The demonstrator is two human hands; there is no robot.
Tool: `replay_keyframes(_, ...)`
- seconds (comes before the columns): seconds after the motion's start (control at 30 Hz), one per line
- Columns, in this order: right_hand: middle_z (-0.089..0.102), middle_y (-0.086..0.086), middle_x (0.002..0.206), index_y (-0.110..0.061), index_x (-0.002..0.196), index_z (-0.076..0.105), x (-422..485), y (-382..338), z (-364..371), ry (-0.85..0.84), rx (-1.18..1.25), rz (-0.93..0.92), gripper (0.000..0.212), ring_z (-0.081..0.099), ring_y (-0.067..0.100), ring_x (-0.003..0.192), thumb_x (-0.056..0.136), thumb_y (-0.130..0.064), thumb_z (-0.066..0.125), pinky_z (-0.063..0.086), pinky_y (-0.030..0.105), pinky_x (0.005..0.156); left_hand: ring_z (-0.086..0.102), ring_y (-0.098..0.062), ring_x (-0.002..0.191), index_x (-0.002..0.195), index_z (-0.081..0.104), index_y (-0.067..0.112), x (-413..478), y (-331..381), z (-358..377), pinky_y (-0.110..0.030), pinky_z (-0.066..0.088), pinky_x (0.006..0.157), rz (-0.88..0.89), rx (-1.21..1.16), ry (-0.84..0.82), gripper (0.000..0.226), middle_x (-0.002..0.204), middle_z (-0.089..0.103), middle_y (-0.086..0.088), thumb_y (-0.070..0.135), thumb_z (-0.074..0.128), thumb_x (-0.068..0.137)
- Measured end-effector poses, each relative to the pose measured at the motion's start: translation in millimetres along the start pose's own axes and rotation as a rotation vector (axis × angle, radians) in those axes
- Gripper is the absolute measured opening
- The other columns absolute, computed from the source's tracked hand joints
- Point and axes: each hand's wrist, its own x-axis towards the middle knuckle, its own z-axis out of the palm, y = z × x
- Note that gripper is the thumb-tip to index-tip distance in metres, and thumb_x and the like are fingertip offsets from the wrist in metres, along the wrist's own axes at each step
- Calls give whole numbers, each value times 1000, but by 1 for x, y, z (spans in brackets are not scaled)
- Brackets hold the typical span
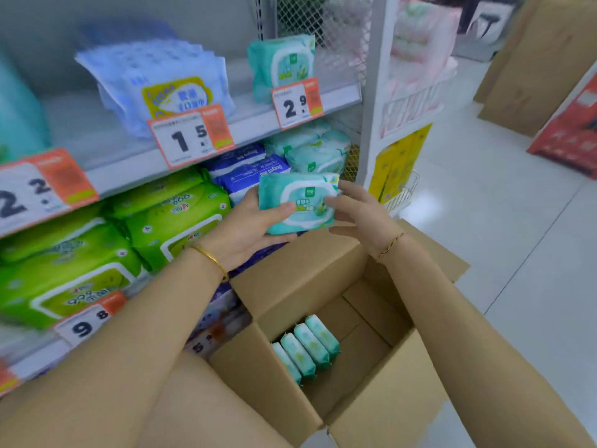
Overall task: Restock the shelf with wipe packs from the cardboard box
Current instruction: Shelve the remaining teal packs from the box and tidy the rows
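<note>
Grey shelf (255, 122) carries blue packs (155, 82), one teal pack (284, 64), seemingly upright.

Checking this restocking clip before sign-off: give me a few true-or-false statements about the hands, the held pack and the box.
1. The left hand holds a teal wipe pack. True.
2. The right hand is deep inside the cardboard box. False: it is raised beside the held pack, fingers touching its right edge.
3. The box is empty. False: teal packs in the box stand on edge in a row.
4. Green packs lie on the shelf left of the held pack. True.
</note>
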Motion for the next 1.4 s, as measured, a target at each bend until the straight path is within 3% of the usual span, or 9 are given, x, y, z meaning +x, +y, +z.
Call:
replay_keyframes(0.1,63,5,118,-16,129,49,5,-23,3,-49,-6,-125,46,65,20,104,86,-21,66,57,38,84,64,-22,108,131,45,19,-1,29,-3,-38,57,85,26,-3,8,40,126,62,-3,15,55,92)
replay_keyframes(0.27,62,7,112,-12,129,45,25,-64,4,-37,46,-285,50,66,22,95,84,-14,67,59,30,72,62,-23,110,131,47,9,10,78,-8,-37,55,89,245,247,100,44,127,61,-9,10,60,89)
replay_keyframes(0.43,60,1,109,-12,128,44,58,-108,10,-14,-3,-482,50,62,10,90,83,-2,63,55,24,74,57,-2,83,123,50,11,38,141,-14,-6,47,69,490,506,328,51,106,55,-2,8,73,78)
replay_keyframes(0.57,56,17,125,-4,134,40,94,-147,23,89,-31,-630,56,58,26,112,82,-12,62,49,42,97,53,-4,92,123,55,8,73,189,-21,-9,44,79,609,698,379,47,108,55,0,10,71,79)
replay_keyframes(0.7,40,10,146,-8,142,35,138,-170,23,307,-363,-659,59,38,24,134,86,-4,53,31,36,112,58,-21,102,119,56,7,114,220,-36,-28,46,93,681,662,495,50,119,61,-13,21,71,74)
replay_keyframes(0.8,38,9,147,-9,135,46,164,-163,24,299,-713,-554,44,34,27,135,91,-13,50,26,35,112,59,-25,107,118,56,3,144,228,-46,-26,45,88,703,679,586,49,119,60,-15,18,72,73)
replay_keyframes(0.97,45,12,139,-6,124,54,178,-146,26,323,-695,-573,35,39,29,129,93,-23,51,33,39,107,58,-29,110,118,57,4,181,219,-56,-30,45,90,533,828,640,43,121,60,-17,14,70,79)
replay_keyframes(1.23,36,10,145,-6,126,50,176,-146,29,352,-727,-595,39,38,29,131,91,-23,56,31,35,108,53,-23,92,122,56,-1,189,212,-49,-41,50,94,67,834,359,37,114,60,-13,7,62,87)
replay_keyframes(1.4,35,11,146,-4,128,48,175,-148,30,343,-737,-576,40,39,30,130,92,-20,56,31,36,109,55,-29,104,118,53,3,183,220,-39,-42,44,102,-63,973,267,24,121,55,-21,10,45,97)
